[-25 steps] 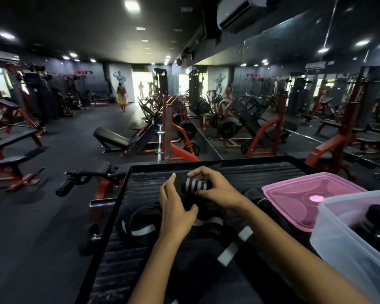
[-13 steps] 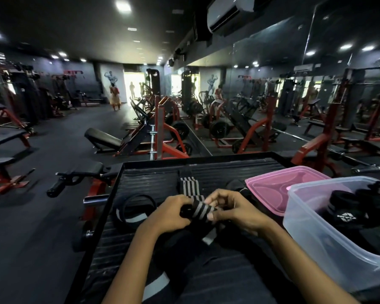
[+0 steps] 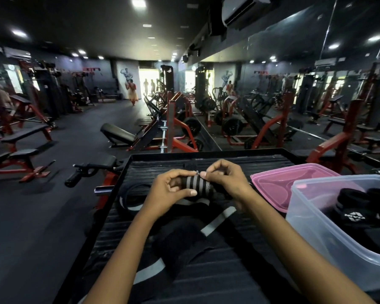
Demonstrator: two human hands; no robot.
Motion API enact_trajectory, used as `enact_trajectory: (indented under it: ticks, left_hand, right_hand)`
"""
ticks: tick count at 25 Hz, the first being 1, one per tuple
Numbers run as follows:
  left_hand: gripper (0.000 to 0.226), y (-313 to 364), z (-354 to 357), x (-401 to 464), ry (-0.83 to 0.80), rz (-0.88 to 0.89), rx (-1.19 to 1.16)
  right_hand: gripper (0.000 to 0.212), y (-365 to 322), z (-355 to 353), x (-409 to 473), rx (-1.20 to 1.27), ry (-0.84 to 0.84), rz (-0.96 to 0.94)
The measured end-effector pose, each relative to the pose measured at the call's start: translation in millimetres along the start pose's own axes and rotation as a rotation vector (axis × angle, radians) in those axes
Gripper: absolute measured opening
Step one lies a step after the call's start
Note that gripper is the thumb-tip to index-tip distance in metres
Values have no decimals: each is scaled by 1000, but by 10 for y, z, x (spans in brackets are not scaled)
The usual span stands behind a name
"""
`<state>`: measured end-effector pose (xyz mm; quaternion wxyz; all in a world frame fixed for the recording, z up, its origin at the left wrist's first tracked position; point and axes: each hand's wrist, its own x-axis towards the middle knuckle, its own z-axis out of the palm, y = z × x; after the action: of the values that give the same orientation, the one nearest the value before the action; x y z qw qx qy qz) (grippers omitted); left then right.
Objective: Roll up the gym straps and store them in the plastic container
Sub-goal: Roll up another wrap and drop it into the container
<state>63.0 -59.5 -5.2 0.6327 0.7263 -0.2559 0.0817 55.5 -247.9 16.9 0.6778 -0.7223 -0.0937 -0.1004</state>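
A black strap with white stripes [image 3: 198, 184], rolled into a short cylinder, is held above the black ribbed platform [image 3: 246, 160]. My left hand [image 3: 170, 190] grips the roll's left end with curled fingers. My right hand [image 3: 225, 178] pinches its top edge from the right. More black straps with grey bands [image 3: 184, 240] lie loose on the platform below my forearms, and another coiled strap [image 3: 131, 197] lies to the left. The clear plastic container [image 3: 312, 218] stands at the right with rolled black straps [image 3: 352, 208] inside.
A pink lid [image 3: 279, 183] lies upside down behind the container. The platform has a raised rim, with the gym floor well below on the left. Red and black benches and weight machines fill the room beyond. A mirror wall runs along the right. People stand far off.
The striped strap's free tail, stretched out on the platform before, is now wound into the roll. Both hands have lifted the roll slightly and the view has come closer.
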Motion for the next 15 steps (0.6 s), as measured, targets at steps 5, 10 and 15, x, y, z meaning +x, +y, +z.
enact_trajectory:
  ticks: [5, 10, 15]
  left_hand:
    - [20, -14, 50, 16, 200, 51, 130]
    - [20, -9, 119, 50, 235, -14, 33]
    - [43, -31, 57, 30, 8, 41, 66]
  right_hand:
    - [11, 89, -64, 30, -12, -194, -44]
    - [32, 239, -137, 77, -280, -276, -280]
    - [19, 184, -162, 113, -43, -171, -69]
